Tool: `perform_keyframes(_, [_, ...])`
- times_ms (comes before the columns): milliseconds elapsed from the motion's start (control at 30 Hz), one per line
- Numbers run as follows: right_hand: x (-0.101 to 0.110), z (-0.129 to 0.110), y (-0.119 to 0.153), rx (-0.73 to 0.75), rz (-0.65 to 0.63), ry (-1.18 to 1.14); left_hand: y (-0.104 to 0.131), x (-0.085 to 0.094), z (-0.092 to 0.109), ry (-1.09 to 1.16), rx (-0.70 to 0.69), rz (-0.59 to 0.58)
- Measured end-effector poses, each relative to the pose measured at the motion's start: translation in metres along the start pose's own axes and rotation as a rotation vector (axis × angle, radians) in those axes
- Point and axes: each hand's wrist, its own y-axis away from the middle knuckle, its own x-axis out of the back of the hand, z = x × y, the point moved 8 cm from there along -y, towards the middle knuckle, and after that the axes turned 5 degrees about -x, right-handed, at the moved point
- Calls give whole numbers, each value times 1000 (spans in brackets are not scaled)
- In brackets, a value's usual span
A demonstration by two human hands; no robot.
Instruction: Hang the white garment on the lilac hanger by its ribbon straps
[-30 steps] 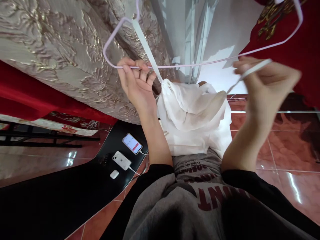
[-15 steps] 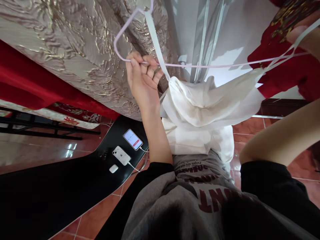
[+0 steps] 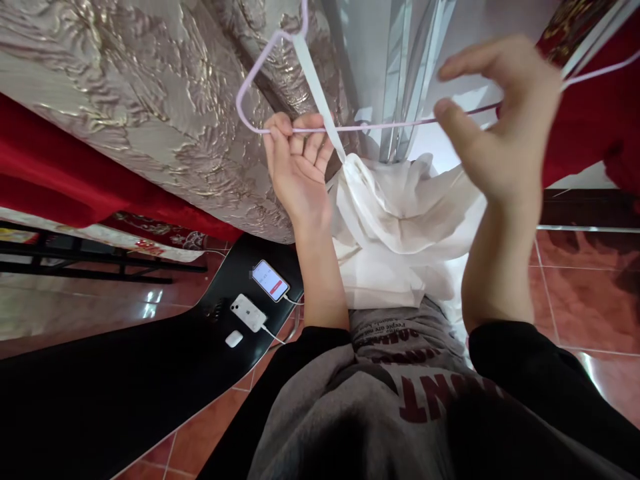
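Observation:
My left hand (image 3: pixel 303 160) pinches the lower bar of a pale pink clothes hanger (image 3: pixel 380 126) near its left corner. A white strap (image 3: pixel 317 93) loops over the hanger by its hook and runs down beside my fingers to a sheer white garment (image 3: pixel 400 213), which hangs in front of my body. My right hand (image 3: pixel 505 120) is raised near the right part of the bar, thumb and index finger apart, with nothing visible between them. It hides part of the bar and the garment's right side. More white straps (image 3: pixel 593 47) cross the hanger's right end.
Shiny embossed fabric (image 3: pixel 125 113) hangs at upper left, with red cloth (image 3: pixel 45 153) beside it. A black bench (image 3: pixel 150 360) holds a lit phone (image 3: pixel 270 280), a white phone (image 3: pixel 247 312) and a small white case (image 3: pixel 233 339), with charging cables. More red cloth (image 3: pixel 570 147) hangs at right.
My right hand has come away from the straps at the hanger's right end and moved left, its fingers now apart. My left hand keeps its hold on the hanger, shifted slightly.

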Motion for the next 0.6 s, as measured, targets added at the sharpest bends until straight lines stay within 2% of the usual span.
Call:
perform_keyframes(100, [-24,17,14,-69,7,107,0,0,1,12,-15,-10])
perform_keyframes(233, [-34,17,36,-80,14,198,6,-9,-7,-106,53,-113])
perform_keyframes(333, [-28,16,44,-73,64,171,11,-8,0,-239,30,-198])
perform_keyframes(433, [-19,21,43,-100,115,158,13,3,21,-499,-17,-241])
perform_keyframes(500, [-13,24,41,-127,159,153,15,9,34,-632,17,-300])
perform_keyframes(600, [-10,23,42,-144,194,134,21,10,47,-667,116,-368])
